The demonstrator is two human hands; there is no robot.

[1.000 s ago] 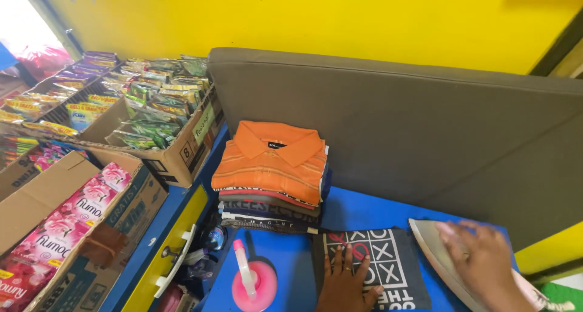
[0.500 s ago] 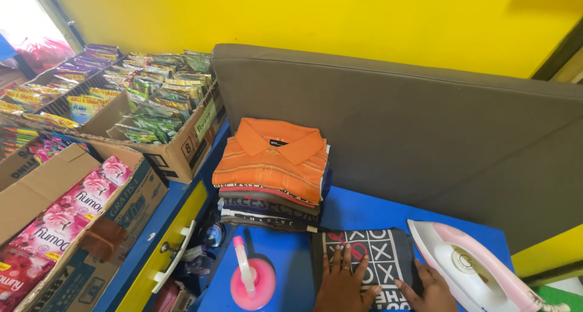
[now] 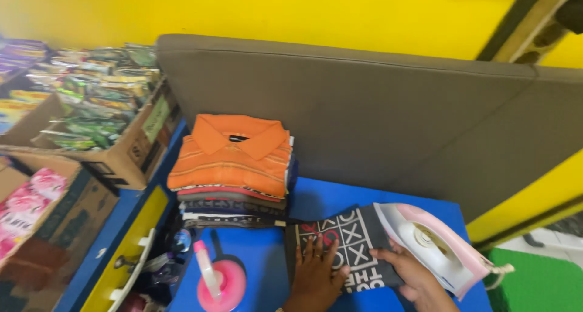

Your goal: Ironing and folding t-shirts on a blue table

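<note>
- Blue table (image 3: 340, 205), backed by a grey padded board (image 3: 388, 117), bearing a stack of folded shirts (image 3: 234, 172) topped in orange.
- Dark folded shirt with a grid print (image 3: 349, 245) lying flat at the table's near edge, long axis running near-to-far, slightly skewed.
- Pink-and-white iron (image 3: 434, 245) resting on its side just right of the shirt, nose pointing up-left, soleplate touching cloth: scorching likely if hot.
- Left hand (image 3: 316, 275) spread flat on the print; right hand (image 3: 413, 272) open, pressing the shirt's right edge beside the iron, risking a burn.
- Pink spray bottle (image 3: 215, 278) lying near left.
</note>
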